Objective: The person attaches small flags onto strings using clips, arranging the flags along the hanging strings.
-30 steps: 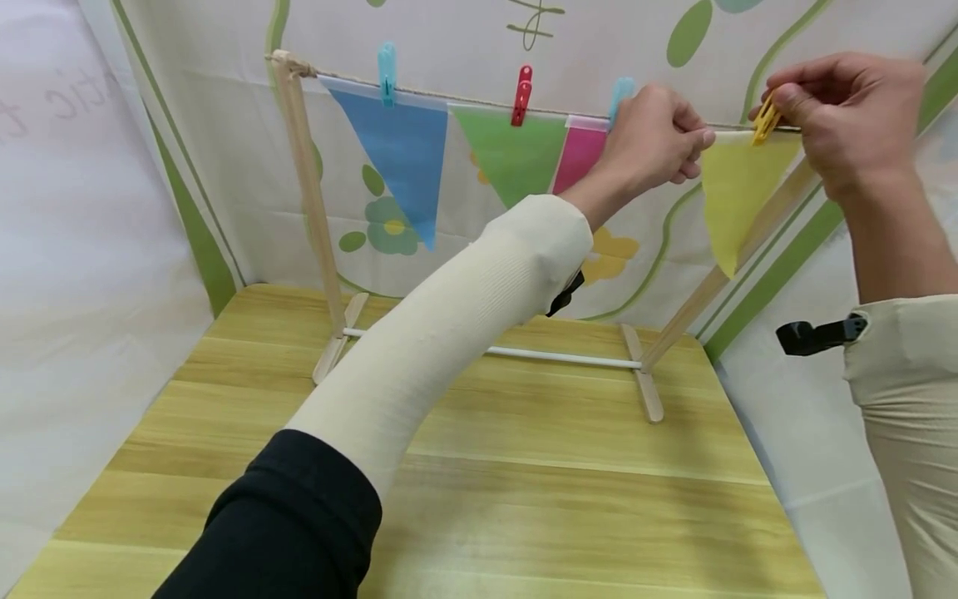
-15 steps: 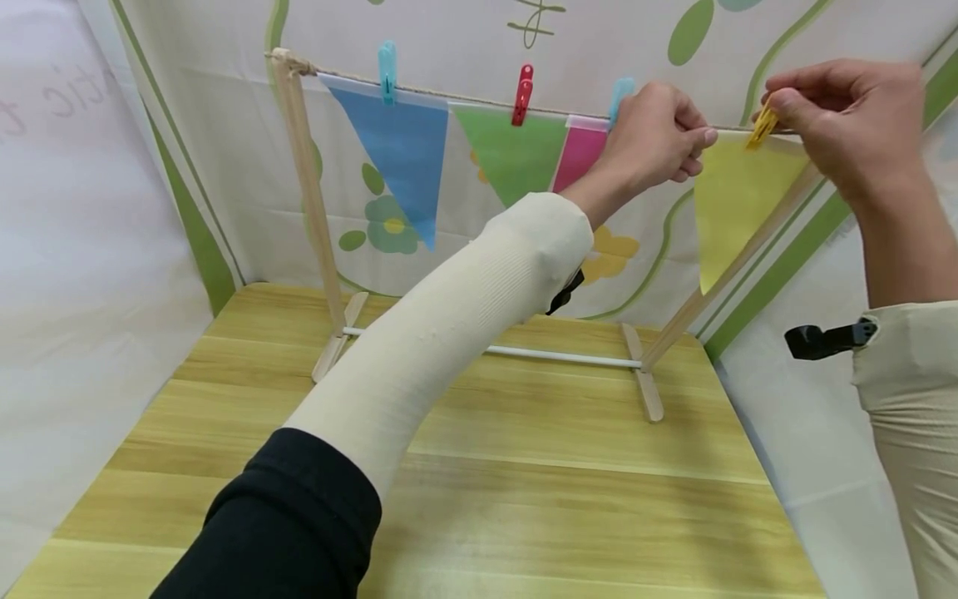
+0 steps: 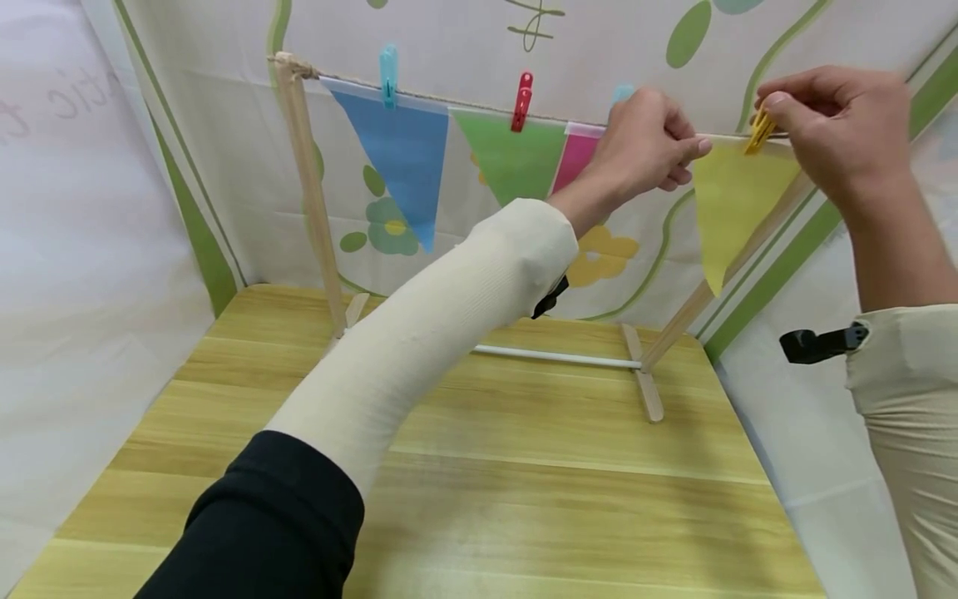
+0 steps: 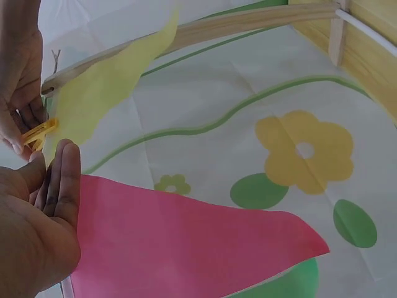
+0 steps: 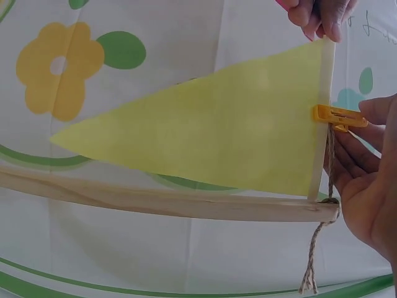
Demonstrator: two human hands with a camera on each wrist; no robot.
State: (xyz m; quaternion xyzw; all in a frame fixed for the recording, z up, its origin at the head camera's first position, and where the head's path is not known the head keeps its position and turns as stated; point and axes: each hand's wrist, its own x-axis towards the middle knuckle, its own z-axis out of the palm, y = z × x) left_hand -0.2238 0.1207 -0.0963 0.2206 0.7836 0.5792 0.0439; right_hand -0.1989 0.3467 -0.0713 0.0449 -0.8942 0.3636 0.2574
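Note:
A yellow triangular pennant (image 3: 741, 195) hangs by its pale top edge at the right end of the twine line. My left hand (image 3: 649, 140) pinches its top left corner between thumb and fingers. At the middle of that edge, a yellow clothespin (image 5: 338, 116) bites over pennant and twine. The thumb and fingers of my right hand (image 3: 853, 137) pinch the clothespin's handles. Farther left hang a blue pennant (image 3: 404, 150) under a light blue clothespin (image 3: 388, 76), a green pennant (image 3: 512, 154) under a red clothespin (image 3: 522, 101), and a pink pennant (image 4: 167, 242), partly behind my left hand.
Two wooden posts, left (image 3: 307, 175) and right (image 3: 684, 316), hold up the twine, and a white rod (image 3: 554, 356) joins their feet. They stand at the back of a wooden table (image 3: 569, 499). A printed cloth backdrop (image 3: 464, 50) hangs behind.
The pennant's tip swung left and its face flattened, then it curled slightly back. My right hand sank a little with the clothespin. My left hand shifted slightly left, keeping its pinch.

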